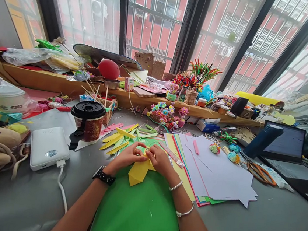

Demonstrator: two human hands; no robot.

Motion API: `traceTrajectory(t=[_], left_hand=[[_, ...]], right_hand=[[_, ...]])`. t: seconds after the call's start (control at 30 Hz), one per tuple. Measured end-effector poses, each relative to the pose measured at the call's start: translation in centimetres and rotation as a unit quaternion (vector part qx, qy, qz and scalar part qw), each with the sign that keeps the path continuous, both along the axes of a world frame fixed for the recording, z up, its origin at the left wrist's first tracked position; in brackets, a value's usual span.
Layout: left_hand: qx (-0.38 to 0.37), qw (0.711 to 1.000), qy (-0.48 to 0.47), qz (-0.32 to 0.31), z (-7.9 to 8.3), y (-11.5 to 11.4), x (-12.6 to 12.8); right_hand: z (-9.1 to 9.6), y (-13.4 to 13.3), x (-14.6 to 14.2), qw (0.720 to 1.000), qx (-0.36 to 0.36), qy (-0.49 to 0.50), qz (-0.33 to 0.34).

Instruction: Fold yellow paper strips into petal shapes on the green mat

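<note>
A smooth grey table (274,229) fills the lower frame; at its bottom centre lies a flat green sheet (137,213), with overlapping white paper (225,172) right of centre. A black-lidded cup (91,127) and round-cornered white power bank (46,142) crowd the left. At centre, the left hand (128,155) and right hand (161,161), fingertips together, pinch creased, pointed yellow paper (137,173) over the green.
</note>
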State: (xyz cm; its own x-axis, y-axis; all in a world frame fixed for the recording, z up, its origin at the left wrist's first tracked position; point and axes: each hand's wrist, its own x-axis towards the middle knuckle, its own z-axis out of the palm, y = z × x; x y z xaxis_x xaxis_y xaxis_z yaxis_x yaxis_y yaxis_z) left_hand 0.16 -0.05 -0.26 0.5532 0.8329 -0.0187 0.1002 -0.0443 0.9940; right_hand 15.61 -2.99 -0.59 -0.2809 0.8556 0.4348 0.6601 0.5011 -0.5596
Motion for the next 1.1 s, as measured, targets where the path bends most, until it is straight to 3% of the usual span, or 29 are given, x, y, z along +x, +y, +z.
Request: traceTrajectory(t=[0.2, 0.43, 0.67, 0.93, 1.1], left_hand=[[-0.008, 1.000, 0.011, -0.028, 0.4, 0.1, -0.6], [-0.026, 0.999, -0.003, -0.036, 0.8, -0.2, -0.6], [-0.047, 0.998, -0.003, -0.051, 1.8, -0.5, -1.0], [-0.050, 0.997, -0.012, -0.059, 1.4, -0.4, -0.9], [-0.057, 0.997, -0.011, -0.041, 1.5, -0.6, -0.6]], right_hand=[[0.7, -0.3, 0.6, 0.990, -0.093, 0.066, 0.085], [0.9, -0.5, 0.5, 0.985, -0.104, 0.094, 0.096], [0.8, -0.4, 0.4, 0.939, -0.210, 0.222, 0.160], [0.9, -0.6, -0.1, 0.951, -0.194, 0.209, 0.123], [0.4, -0.4, -0.2, 0.970, -0.142, 0.179, 0.081]])
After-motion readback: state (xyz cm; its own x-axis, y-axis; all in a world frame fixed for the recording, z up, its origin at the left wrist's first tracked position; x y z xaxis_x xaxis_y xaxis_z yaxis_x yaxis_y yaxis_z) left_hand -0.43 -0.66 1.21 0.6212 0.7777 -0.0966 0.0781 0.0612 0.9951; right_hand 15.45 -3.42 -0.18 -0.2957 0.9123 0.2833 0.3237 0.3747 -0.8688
